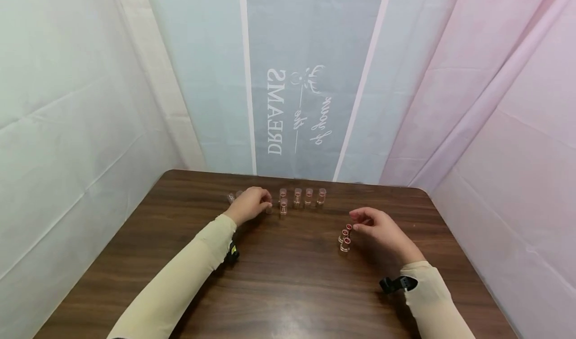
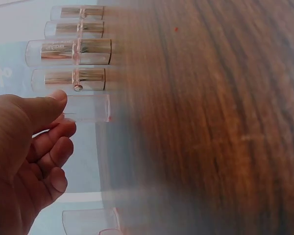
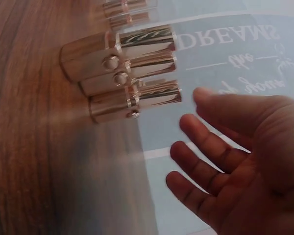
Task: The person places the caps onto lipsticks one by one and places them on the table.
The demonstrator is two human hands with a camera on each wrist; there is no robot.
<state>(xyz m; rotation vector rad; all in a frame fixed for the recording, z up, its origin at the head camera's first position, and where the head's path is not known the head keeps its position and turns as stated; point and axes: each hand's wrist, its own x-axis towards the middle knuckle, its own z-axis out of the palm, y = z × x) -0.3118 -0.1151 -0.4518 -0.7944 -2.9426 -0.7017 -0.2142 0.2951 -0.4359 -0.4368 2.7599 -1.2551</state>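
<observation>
My left hand [image 1: 249,203] pinches a clear lipstick cap [image 2: 90,107] between thumb and fingers, low at the table's far side. Just right of it stand several upright gold lipsticks [image 1: 297,197] with clear caps on. At the right, my right hand [image 1: 380,229] hovers beside three uncapped lipsticks [image 1: 345,244] that stand close together, red showing in their tops. In the right wrist view its fingers [image 3: 198,132] are loosely bent and apart from the gold tubes [image 3: 157,98], holding nothing.
More clear caps [image 1: 231,198] sit left of my left hand, partly hidden by it. The dark wooden table [image 1: 279,279] meets a printed cloth [image 1: 310,29] at its far edge. White cloth walls [image 1: 517,189] stand on both sides.
</observation>
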